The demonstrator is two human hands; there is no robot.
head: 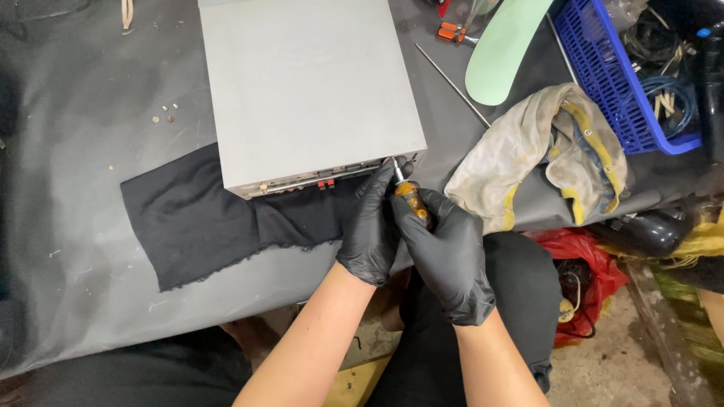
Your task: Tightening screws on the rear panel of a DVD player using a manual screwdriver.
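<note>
A grey metal box of electronics [309, 83] rests on a black cloth [196, 218] on the grey table. Its near panel carries small sockets and terminals. My right hand [445, 252], in a black glove, grips a screwdriver [409, 196] with an amber handle. The shaft's tip meets the box's near right corner. My left hand [372, 230], also gloved in black, wraps around the shaft and the upper handle, touching the box's edge.
A dirty beige rag [543, 151] lies right of the box. Behind it are a pale green curved piece [501, 49], a thin metal rod [452, 83] and a blue basket [611, 68] of cables. Small screws [166, 114] lie at left. A red bag [584, 264] sits below the table.
</note>
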